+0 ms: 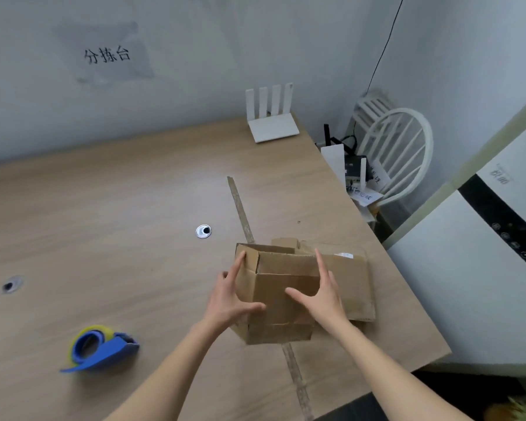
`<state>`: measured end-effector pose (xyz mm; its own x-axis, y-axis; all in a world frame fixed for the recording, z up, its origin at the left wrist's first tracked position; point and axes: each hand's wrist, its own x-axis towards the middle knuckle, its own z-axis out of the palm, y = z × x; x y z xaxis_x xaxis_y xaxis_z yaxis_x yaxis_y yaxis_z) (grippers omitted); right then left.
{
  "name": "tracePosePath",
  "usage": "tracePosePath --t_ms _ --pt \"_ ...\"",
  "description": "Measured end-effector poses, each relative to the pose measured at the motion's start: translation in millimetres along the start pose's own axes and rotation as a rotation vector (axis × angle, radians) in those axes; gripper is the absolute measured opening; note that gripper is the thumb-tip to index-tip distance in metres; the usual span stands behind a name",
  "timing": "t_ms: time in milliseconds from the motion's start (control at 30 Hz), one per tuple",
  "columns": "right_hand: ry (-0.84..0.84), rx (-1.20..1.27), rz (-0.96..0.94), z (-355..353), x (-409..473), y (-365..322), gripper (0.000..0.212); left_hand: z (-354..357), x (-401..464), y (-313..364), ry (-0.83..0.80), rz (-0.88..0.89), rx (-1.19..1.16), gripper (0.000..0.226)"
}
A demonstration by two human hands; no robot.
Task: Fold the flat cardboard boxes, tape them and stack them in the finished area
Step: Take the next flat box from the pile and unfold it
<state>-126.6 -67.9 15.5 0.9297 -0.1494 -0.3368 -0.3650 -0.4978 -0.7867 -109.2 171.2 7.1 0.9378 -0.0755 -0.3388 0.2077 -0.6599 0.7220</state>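
Box [281, 294] sat at table's [119, 223] 4 o'clock, half-formed, flaps up. Left hand [230, 294] and right hand [322, 294] pressed its sides, fingers straight. Untaped (tape dispenser [101, 349] idle at 7 o'clock); stacking pending.

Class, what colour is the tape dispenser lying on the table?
Blue, holding a yellowish roll; the tape dispenser shows in the head view.

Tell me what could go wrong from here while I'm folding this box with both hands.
1. The cardboard box sits near the table's right edge; a hard push might slide it off.
2. The left hand and right hand only press it with straight fingers, so its flaps could spring open.
3. The tape dispenser lies well to the left; letting go to fetch it may undo the fold.
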Motion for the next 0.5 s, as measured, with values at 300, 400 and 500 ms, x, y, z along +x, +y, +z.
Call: tracePosePath --t_ms 300,400,500 --pt "-0.051 -0.155 -0.249 85.3 -85.4 -50.5 0.034 -71.0 -115.9 -85.8 0.12 0.05 -0.015 0.119" --pt "-0.025 -0.222 -0.304 113.5 -106.0 -53.7 0.035 -77.0 -138.5 -111.9 0.109 0.054 -0.026 0.1" --pt "-0.038 -0.255 -0.307 132.9 -120.8 -44.3 0.035 -74.8 -152.7 -137.1 0.104 0.051 0.031 0.094"
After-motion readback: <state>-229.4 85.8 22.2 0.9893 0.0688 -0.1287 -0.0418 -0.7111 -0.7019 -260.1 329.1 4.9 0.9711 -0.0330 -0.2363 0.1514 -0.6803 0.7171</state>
